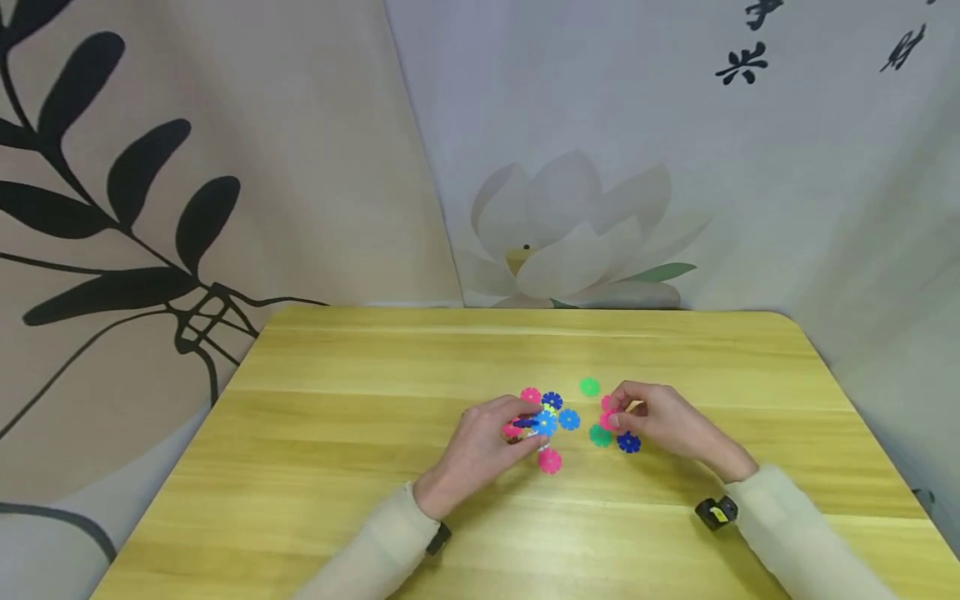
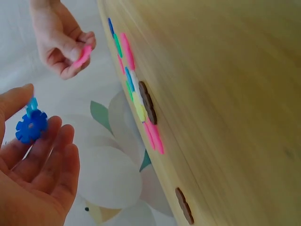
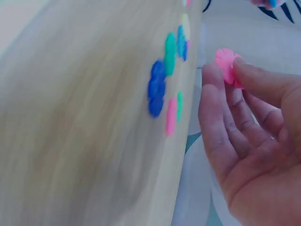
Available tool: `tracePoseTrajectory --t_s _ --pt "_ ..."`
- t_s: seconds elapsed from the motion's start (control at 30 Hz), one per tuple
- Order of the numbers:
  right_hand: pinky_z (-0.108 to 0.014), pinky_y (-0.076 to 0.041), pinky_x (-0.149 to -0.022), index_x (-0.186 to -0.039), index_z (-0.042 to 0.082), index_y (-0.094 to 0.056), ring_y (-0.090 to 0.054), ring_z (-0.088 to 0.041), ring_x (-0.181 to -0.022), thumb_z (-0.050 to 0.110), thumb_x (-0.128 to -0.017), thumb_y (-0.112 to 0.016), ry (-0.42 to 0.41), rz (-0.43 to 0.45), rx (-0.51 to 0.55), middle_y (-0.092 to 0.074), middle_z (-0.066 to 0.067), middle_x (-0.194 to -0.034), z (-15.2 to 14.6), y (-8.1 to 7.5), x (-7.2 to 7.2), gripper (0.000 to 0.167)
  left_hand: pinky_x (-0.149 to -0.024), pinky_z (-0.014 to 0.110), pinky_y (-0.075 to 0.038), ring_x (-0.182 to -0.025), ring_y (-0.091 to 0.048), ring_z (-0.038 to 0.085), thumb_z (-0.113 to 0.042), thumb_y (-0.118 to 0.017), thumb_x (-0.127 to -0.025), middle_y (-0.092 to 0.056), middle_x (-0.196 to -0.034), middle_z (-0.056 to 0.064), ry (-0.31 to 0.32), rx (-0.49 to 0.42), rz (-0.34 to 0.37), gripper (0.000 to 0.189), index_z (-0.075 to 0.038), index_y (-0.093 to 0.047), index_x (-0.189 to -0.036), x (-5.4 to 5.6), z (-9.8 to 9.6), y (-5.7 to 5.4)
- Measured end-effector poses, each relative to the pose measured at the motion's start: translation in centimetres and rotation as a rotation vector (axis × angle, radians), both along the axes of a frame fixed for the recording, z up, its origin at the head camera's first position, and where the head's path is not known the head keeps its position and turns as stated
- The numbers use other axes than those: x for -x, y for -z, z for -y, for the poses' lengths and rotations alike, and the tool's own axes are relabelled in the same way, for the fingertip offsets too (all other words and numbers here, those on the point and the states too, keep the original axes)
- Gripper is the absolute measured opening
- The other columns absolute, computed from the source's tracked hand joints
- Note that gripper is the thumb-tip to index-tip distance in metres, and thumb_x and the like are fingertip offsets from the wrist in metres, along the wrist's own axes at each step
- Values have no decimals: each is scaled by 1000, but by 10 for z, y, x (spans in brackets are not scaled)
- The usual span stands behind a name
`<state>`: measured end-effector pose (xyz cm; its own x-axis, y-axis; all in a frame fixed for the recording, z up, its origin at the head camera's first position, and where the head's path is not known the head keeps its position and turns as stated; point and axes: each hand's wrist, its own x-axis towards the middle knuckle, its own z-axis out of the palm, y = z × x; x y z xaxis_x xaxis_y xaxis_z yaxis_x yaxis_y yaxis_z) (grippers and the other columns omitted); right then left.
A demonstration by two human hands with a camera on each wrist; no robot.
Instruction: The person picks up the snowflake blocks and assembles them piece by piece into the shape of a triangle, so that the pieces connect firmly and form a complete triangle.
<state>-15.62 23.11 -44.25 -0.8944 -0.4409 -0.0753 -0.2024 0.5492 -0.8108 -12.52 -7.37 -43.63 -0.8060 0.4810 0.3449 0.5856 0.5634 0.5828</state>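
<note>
My left hand [image 1: 476, 450] pinches a dark blue notched plastic disc [image 2: 31, 128] and a light blue disc [image 1: 545, 423] between thumb and fingers; the two look joined at an angle. In the right wrist view, thumb and fingertips of my right hand [image 3: 263, 117] grip a pink notched disc [image 3: 225, 63]. Both hands are raised over the table, a short way apart. Around them lie loose discs: a light green one [image 1: 590, 387], a darker green one [image 1: 600, 435], a dark blue one [image 1: 628, 442] and a pink one [image 1: 550, 461]. The left hand partly covers some discs beneath it.
The wooden table [image 1: 337, 467] carries the discs near its middle. Brown discs, such as one [image 2: 184, 205] lying apart, show in the left wrist view. Behind the table hangs a printed cloth backdrop [image 1: 315, 150].
</note>
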Motion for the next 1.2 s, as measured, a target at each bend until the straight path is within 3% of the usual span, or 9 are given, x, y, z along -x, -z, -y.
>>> tracePoseTrajectory --t_s 0.17,0.37,0.63,0.77,0.9,1.07,1.2 --pt "-37 -61 -68 -105 9 -68 -73 -26 -85 13 -100 -70 39 4 85 -70 -6 -101 5 -6 -9 7 -88 34 -58 -98 -72 16 -26 -85 -88 -76 -114 3 -15 8 -10 36 -8 -76 -117 -1 -7 -1" --pt "-41 -62 -72 -107 11 -69 -73 -31 -93 17 -100 -71 39 4 123 -72 -5 -103 15 -14 -19 11 -95 36 -57 -108 -71 20 -28 -85 -87 -75 -116 4 -19 -20 36 36 -7 -76 -116 -3 -11 -2" --pt "-32 -60 -75 -108 11 -71 -70 -37 -90 18 -98 -73 -3 -65 167 -72 -3 -98 30 -24 -29 12 -90 35 -59 -106 -72 19 -29 -86 -86 -76 -113 3 -22 -56 76 36 -8 -76 -114 -4 -13 -3" --pt "-30 -60 -76 -107 15 -72 -70 -34 -88 18 -98 -73 6 -110 156 -73 -3 -97 38 -26 -32 9 -87 35 -60 -103 -72 19 -27 -87 -86 -76 -112 4 -19 -65 77 35 -7 -76 -113 -5 -12 -4" --pt "-31 -61 -79 -105 15 -73 -70 -26 -86 16 -97 -74 9 -170 129 -73 0 -95 45 -27 -34 8 -71 26 -57 -82 -69 18 -25 -86 -87 -75 -112 3 -4 -67 73 34 -8 -76 -114 -5 -11 -3" --pt "-32 -60 -79 -103 16 -74 -67 -11 -83 14 -97 -74 7 -218 97 -72 9 -94 50 -28 -36 6 -76 31 -60 -84 -67 13 -22 -86 -87 -75 -113 4 3 -75 70 35 -7 -75 -116 -5 -11 -2" --pt "-31 -61 -78 -103 17 -75 -67 -8 -82 14 -96 -75 7 -240 92 -72 12 -94 51 -29 -36 7 -81 36 -61 -85 -69 16 -21 -85 -87 -74 -115 5 6 -88 76 36 -6 -74 -118 -5 -10 -1"
